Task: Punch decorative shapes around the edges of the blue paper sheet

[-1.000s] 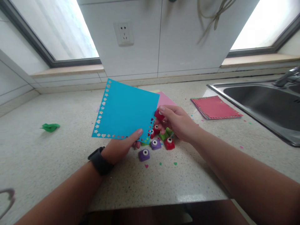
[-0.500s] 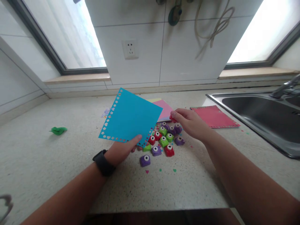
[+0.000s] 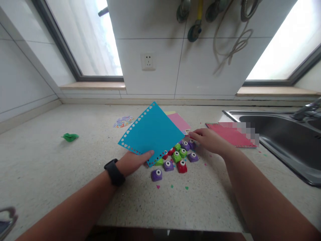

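My left hand grips the lower edge of a blue sheet, thumb on top. Punched shapes line its upper-left, lower-left and lower-right edges. My right hand is closed at the sheet's right corner, fingertips round a small red punch, mostly hidden by the fingers. Between and below the hands lie several small punches, among them a red one, a green one and a purple one. The sheet covers part of the group.
Pink paper lies behind the punches. A red sheet is beside the sink at right. Paper bits are piled at the back left, and a green crumpled piece lies farther left. Small cut-outs dot the counter.
The blue sheet has turned, and its right corner has come to my right hand, which holds the red punch as before. The camera view has shifted, revealing more wall and the paper bits.
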The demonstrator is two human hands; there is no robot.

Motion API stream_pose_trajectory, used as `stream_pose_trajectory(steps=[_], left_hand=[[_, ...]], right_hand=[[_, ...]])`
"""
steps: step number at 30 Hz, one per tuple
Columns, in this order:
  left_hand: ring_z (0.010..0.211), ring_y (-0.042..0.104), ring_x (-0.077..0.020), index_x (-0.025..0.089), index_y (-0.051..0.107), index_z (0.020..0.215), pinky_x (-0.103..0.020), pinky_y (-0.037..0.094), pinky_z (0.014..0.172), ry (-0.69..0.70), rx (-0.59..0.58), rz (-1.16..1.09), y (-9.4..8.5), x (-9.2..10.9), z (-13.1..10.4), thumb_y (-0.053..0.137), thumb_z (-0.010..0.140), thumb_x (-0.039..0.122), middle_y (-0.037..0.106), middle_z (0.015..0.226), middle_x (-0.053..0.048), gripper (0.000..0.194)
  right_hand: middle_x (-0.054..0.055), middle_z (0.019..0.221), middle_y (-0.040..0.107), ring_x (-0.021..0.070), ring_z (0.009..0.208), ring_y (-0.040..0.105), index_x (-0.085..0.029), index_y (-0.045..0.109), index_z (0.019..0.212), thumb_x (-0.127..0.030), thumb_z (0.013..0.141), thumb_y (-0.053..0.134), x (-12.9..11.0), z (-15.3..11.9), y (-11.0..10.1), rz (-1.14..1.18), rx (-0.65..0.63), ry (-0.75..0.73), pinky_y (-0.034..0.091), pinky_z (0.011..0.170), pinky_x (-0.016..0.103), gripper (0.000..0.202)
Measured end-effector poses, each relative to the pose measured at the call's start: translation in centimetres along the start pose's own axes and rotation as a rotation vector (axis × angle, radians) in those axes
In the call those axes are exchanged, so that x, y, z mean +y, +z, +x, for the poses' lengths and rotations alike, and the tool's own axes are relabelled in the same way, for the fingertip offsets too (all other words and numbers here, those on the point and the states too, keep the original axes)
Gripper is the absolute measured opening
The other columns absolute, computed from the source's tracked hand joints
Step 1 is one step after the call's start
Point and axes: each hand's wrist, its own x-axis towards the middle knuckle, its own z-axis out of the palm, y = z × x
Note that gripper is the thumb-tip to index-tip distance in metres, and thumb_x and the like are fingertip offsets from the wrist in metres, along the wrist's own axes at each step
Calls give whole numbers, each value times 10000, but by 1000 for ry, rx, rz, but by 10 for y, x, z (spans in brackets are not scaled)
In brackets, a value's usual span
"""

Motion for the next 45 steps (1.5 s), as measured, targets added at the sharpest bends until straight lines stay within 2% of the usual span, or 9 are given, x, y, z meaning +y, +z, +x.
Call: stream_pose_trajectory(steps=[6, 11, 18, 24, 31, 34, 37, 42, 45], left_hand=[[1210, 629, -304, 244, 647, 1274, -522, 439, 1089, 84, -120, -89, -3, -10, 4, 691, 833, 437, 739, 1186, -104, 483], [1044, 708, -289, 197, 601, 1350, -489, 557, 934, 76, -274, -189, -5, -17, 8, 656, 896, 427, 701, 1267, -137, 512], [1133, 674, -288, 226, 602, 1357, -458, 550, 961, 105, -268, -205, -3, -18, 8, 652, 915, 409, 684, 1301, -119, 480], [1116, 684, -266, 228, 589, 1360, -444, 548, 967, 102, -267, -245, -2, -18, 8, 661, 909, 398, 679, 1311, -114, 487], [1063, 701, -248, 220, 595, 1342, -461, 540, 982, 84, -272, -284, 0, -14, 8, 667, 899, 413, 686, 1297, -117, 488], [1062, 701, -255, 220, 588, 1349, -461, 550, 960, 74, -278, -288, 0, -14, 7, 665, 900, 417, 689, 1289, -119, 496], [1093, 685, -264, 217, 582, 1357, -465, 540, 972, 81, -283, -267, -1, -15, 7, 662, 903, 419, 679, 1299, -123, 503], [1093, 670, -247, 214, 610, 1306, -443, 525, 981, 95, -287, -255, -1, -15, 8, 654, 906, 431, 679, 1279, -114, 457], [907, 700, -207, 178, 683, 1117, -367, 568, 837, 68, -268, -227, -2, -16, 9, 650, 894, 473, 736, 1053, -93, 371]], right_hand=[[123, 839, 737, 233, 739, 650, -182, 712, 866, -519, 925, 540, 8, 4, 6, -5, 41, 33, 453, 638, 339, 383], [96, 786, 723, 224, 684, 633, -196, 709, 850, -558, 931, 505, 13, 7, 11, -48, 16, -3, 415, 589, 336, 423], [124, 785, 729, 246, 738, 643, -194, 743, 755, -550, 935, 508, 15, 12, 14, -81, 7, -83, 444, 667, 353, 463], [112, 799, 746, 241, 705, 651, -194, 735, 792, -579, 931, 498, 14, 11, 17, -5, -18, -23, 443, 637, 357, 473], [98, 884, 732, 248, 803, 646, -202, 707, 910, -533, 969, 459, -12, 0, 12, 118, 183, -94, 437, 689, 361, 418], [74, 889, 705, 229, 832, 628, -201, 692, 908, -536, 988, 417, -28, -8, 13, 321, 133, -229, 456, 732, 352, 441], [50, 796, 629, 198, 746, 572, -195, 650, 804, -549, 958, 491, -38, -14, 18, 350, 55, -310, 449, 671, 329, 418], [30, 755, 569, 166, 678, 514, -193, 624, 758, -525, 920, 579, -40, -15, 28, 415, 8, -322, 427, 585, 298, 372], [19, 742, 567, 154, 655, 505, -190, 630, 778, -530, 909, 597, -37, -13, 31, 520, 2, -281, 428, 570, 287, 366]])
